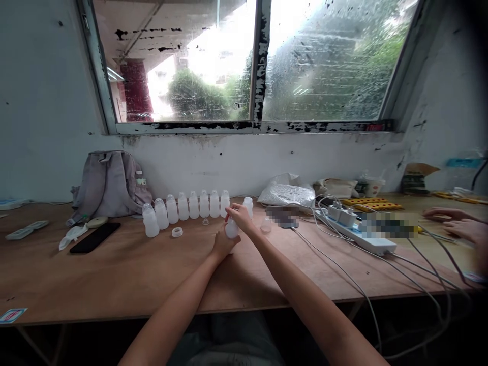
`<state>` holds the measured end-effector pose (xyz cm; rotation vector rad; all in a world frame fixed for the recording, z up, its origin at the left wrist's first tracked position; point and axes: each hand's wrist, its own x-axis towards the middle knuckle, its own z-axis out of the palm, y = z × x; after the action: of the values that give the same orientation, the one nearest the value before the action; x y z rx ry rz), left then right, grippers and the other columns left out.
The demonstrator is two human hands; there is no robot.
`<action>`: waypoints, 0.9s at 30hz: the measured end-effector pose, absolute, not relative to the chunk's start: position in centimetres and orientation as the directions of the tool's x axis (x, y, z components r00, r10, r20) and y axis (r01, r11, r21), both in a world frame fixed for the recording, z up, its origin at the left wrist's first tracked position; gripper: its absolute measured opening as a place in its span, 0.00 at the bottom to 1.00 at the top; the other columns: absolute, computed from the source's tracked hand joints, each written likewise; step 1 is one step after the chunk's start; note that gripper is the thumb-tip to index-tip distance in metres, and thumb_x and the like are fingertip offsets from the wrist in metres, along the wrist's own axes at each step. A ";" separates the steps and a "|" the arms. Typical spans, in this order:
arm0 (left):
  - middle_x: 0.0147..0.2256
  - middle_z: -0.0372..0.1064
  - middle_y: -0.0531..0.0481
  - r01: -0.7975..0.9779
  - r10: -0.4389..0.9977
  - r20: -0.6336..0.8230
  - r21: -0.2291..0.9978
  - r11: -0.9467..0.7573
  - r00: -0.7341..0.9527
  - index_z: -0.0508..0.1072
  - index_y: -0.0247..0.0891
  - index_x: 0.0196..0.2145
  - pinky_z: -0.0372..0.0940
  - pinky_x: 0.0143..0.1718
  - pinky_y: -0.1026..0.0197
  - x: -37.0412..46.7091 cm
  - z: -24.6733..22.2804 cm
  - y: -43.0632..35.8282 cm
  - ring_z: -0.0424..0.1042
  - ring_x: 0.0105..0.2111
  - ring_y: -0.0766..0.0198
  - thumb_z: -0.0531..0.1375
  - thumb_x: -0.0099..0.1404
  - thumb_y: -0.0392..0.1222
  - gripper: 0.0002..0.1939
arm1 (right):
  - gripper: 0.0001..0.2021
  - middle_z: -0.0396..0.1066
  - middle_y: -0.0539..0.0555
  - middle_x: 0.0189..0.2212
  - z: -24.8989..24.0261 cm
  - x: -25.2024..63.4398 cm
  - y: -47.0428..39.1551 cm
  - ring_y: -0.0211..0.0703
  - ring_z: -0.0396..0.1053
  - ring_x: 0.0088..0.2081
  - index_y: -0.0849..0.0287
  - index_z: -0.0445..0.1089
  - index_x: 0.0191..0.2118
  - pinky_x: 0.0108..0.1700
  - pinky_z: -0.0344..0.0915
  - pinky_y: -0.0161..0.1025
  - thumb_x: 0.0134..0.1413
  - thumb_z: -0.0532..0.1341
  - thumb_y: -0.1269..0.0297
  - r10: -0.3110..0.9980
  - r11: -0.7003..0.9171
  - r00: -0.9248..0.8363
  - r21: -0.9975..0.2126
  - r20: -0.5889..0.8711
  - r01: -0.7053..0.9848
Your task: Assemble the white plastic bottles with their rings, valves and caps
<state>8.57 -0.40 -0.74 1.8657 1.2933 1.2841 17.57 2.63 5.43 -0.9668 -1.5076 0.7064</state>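
Note:
A frosted white baby bottle (231,230) stands upright, or nearly so, between my hands near the middle of the table. My left hand (223,243) is wrapped round its lower body. From above, my right hand (240,216) closes its fingers on the bottle's top, which they mostly hide. Behind and left stretches a row of several similar bottles (193,206) with clear domed caps. Just behind my right hand is another bottle (248,204), without a domed cap. A white collar ring (177,232) and a clear nipple (206,221) lie left of my hands; a clear cap (266,225) sits to the right.
Left on the wooden table (125,284) are a black phone (96,238) and a grey backpack (110,185). To the right lie a silvery bag (287,192) and a white power strip (375,244) with trailing cables. Another person's hands (463,229) rest at far right.

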 end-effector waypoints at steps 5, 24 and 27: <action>0.33 0.68 0.49 0.388 0.905 0.418 0.823 -0.416 0.083 0.64 0.36 0.38 0.59 0.28 0.64 8.5 -0.8 -0.3 0.68 0.31 0.62 0.60 0.47 0.34 0.18 | 0.10 0.62 0.48 0.11 5.2 17.5 3.2 0.37 0.59 0.17 0.58 0.59 0.12 0.21 0.53 0.34 0.37 0.56 0.64 0.861 0.493 -0.001 -0.833 0.509 0.252; 0.27 0.69 0.51 0.345 0.910 0.393 0.842 -0.415 0.133 0.65 0.35 0.32 0.60 0.25 0.65 8.4 -1.0 0.0 0.67 0.25 0.64 0.59 0.48 0.33 0.11 | 0.10 0.59 0.47 0.11 4.5 17.0 3.1 0.39 0.61 0.21 0.57 0.58 0.14 0.23 0.54 0.33 0.39 0.55 0.62 0.854 0.469 0.105 -0.841 0.510 0.270; 0.28 0.69 0.51 0.357 0.909 0.393 0.836 -0.416 0.138 0.65 0.36 0.34 0.60 0.25 0.65 8.5 -1.0 0.0 0.67 0.26 0.64 0.58 0.49 0.33 0.12 | 0.10 0.59 0.47 0.12 4.5 16.9 3.0 0.39 0.61 0.22 0.57 0.57 0.15 0.24 0.54 0.33 0.40 0.54 0.61 0.848 0.469 0.134 -0.843 0.513 0.264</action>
<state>8.48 0.02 -1.04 1.8542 1.2123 1.2619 16.86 3.01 4.50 -1.0538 -1.4173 0.5633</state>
